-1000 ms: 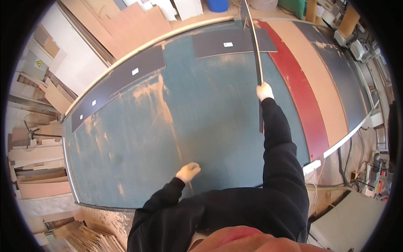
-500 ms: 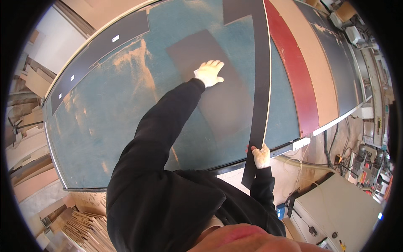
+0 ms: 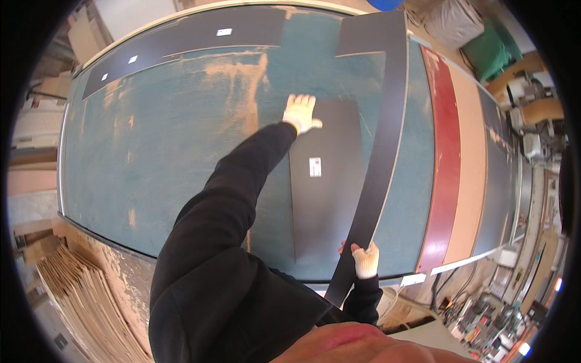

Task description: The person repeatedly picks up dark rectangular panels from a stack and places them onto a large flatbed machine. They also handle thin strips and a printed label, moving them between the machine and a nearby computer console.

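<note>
Over a teal tabletop (image 3: 163, 121), the gloved left hand (image 3: 299, 114) is open, its fingers spread, at the 11 o'clock corner of a dark labelled panel (image 3: 327, 199); firmness of contact cannot be judged. The right hand (image 3: 366, 261), also gloved, is closed on a long dark strip (image 3: 390, 115) near its 6 o'clock end. The panel lies toward 9 o'clock from the strip, a red board (image 3: 445, 157) toward 3 o'clock.

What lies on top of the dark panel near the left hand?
A white label is on the dark panel. The gloved left hand hides its far left corner, and the long dark strip hides part of its right edge; those parts cannot be seen.
</note>
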A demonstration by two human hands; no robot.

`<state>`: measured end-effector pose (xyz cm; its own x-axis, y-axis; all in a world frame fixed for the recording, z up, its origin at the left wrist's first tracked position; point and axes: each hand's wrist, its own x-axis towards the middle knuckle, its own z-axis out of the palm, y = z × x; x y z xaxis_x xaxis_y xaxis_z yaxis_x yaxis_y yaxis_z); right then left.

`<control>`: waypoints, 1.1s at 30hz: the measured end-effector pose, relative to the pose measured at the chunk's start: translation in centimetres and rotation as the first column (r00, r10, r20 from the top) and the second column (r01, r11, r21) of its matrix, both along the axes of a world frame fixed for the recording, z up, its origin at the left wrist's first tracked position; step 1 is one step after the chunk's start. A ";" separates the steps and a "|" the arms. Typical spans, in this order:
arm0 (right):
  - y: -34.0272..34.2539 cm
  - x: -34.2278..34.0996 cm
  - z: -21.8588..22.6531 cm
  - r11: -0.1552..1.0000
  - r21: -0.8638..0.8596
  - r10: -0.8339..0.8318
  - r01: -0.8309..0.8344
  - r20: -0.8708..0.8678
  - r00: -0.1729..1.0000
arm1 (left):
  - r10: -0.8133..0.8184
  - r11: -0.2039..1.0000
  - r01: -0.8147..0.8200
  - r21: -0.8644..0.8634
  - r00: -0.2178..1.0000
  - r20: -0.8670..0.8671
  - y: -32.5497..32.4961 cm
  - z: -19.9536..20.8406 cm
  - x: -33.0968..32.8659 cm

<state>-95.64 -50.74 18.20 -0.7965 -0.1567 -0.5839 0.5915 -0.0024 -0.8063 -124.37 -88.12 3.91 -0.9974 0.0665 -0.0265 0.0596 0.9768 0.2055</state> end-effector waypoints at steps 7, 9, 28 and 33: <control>-5.8 -13.7 0.0 0.876 0.390 0.390 -0.283 -0.227 0.893 | 0.211 0.974 -0.219 0.061 0.971 0.112 -6.0 1.4 16.7; -6.8 -17.9 2.0 0.720 0.635 0.518 -0.280 -0.224 0.825 | 0.266 0.928 -0.318 0.193 0.930 0.252 -8.6 2.2 19.0; -37.2 -23.7 34.9 -0.478 0.836 0.870 0.271 0.406 0.281 | -0.078 0.997 0.055 -0.060 0.856 -0.510 -31.9 28.3 -1.4; -39.6 -22.0 36.2 -0.546 0.801 0.831 0.244 0.481 0.280 | 0.024 0.987 0.059 0.149 0.866 -0.500 -35.4 24.8 -2.8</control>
<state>-117.65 -90.34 54.41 -0.8035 -0.5135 -0.3012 -0.5835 0.5792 0.5692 -127.18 -123.55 28.71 -0.8728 0.0462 0.4858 0.2112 0.9332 0.2906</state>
